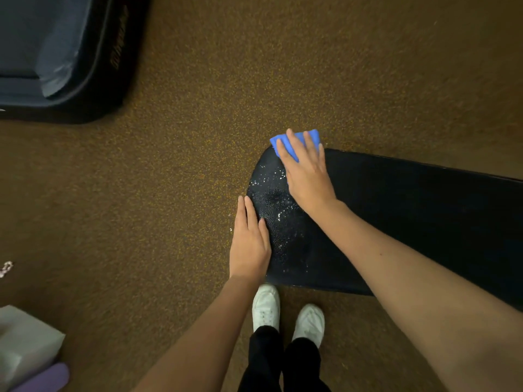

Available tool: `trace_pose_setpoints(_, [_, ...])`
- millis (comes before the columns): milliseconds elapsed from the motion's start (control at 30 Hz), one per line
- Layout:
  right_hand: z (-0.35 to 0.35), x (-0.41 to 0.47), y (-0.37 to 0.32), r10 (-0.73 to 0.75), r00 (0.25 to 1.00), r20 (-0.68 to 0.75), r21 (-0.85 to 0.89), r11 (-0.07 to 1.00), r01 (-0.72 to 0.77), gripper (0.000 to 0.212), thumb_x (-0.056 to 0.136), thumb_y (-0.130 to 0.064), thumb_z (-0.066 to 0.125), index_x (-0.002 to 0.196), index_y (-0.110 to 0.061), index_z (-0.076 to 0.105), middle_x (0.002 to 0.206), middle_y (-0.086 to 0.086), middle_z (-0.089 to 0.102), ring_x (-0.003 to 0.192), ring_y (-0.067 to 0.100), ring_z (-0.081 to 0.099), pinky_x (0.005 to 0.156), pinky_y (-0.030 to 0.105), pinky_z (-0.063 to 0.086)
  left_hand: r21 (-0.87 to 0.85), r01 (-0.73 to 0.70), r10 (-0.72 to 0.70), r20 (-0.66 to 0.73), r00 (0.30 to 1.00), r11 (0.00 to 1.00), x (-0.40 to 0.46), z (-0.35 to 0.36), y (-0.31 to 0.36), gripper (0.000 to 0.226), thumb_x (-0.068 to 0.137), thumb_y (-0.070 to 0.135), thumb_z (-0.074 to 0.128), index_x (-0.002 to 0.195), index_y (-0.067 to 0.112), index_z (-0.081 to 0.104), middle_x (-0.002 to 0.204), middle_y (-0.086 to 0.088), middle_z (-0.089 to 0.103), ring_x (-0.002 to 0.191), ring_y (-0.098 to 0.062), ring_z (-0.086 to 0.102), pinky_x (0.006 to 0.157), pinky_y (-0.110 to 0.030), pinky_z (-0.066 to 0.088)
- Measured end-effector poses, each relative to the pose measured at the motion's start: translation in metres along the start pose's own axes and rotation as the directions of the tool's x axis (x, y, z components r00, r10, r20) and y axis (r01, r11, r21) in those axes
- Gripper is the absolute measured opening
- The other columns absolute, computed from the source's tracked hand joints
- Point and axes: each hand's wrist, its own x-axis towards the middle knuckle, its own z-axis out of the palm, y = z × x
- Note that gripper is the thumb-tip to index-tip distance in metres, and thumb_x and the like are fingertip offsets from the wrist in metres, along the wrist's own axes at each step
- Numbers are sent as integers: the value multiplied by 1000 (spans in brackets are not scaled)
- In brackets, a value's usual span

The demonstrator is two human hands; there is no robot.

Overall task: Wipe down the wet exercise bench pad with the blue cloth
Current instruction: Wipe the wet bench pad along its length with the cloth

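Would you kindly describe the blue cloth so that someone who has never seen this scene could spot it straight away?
Find the long black bench pad lying across the brown speckled floor. At its rounded, droplet-covered end, the right hand presses flat on the far edge. The blue cloth is the folded bright blue piece under those fingers, the only vivid blue thing in view.

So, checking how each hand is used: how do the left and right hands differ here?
The right hand presses the blue cloth at the pad's far edge; the left hand holds nothing. The left hand rests on the pad's near rounded end, beside the droplets. Both lie flat, fingers straight.
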Motion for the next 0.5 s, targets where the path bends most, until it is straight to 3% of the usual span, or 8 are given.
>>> trace_pose_setpoints(33, [-2, -5, 2, -58, 998, 23, 2, 998, 58, 63, 75, 5, 64, 134, -6, 46, 143, 19, 39, 130, 48, 33, 102, 63, 27, -19, 7, -7, 8, 1000, 1000, 0, -1, 1, 53, 98, 20, 20, 147, 3, 4, 156, -13, 6, 144, -24, 8, 116, -27, 9])
trace_pose_setpoints(100, [-9, -12, 13, -144, 988, 51, 26, 989, 143, 65, 74, 7, 62, 135, -5, 45, 146, 19, 36, 132, 48, 29, 102, 62, 26, 0, 7, -7, -6, 1000, 1000, 3, -2, 2, 53, 99, 17, 24, 146, 3, 5, 156, -12, 6, 144, -20, 5, 113, -14, 0])
trace_pose_setpoints(200, [-14, -9, 26, 6, 999, 52, 34, 999, -7, 70, 73, 9, 65, 138, -5, 41, 149, 19, 29, 136, 46, 23, 104, 63, 23, 9, 25, -24, -25, 999, 1000, 4, -2, 4, 52, 100, 14, 25, 145, 1, 3, 156, -11, 4, 144, -16, 2, 104, -1, -9])
trace_pose_setpoints(300, [-9, 9, 15, 167, 985, 41, 38, 985, -168, 64, 83, 5, 58, 141, -7, 35, 151, 17, 24, 139, 42, 18, 108, 60, 15, 13, 10, -11, 7, 1000, 1000, 1, -2, 7, 51, 101, 12, 23, 145, 0, 2, 156, -12, 2, 144, -19, 2, 111, -11, -3])
trace_pose_setpoints(367, [-5, 17, -3, 135, 990, 48, 70, 988, -138, 57, 85, 4, 53, 138, -6, 40, 149, 17, 31, 136, 43, 24, 107, 62, 16, -12, 30, -30, 16, 999, 999, 1, -5, 7, 52, 101, 15, 22, 147, 5, 1, 157, -9, 2, 144, -19, 5, 113, -20, 6])
trace_pose_setpoints(500, [2, 20, -13, 13, 999, 39, 76, 997, -16, 54, 75, 7, 62, 127, -2, 53, 136, 21, 47, 124, 50, 39, 99, 67, 26, 12, 11, -12, 43, 999, 1000, 2, -8, 2, 52, 101, 17, 23, 147, 6, 3, 157, -7, 3, 144, -16, 6, 116, -25, 12])
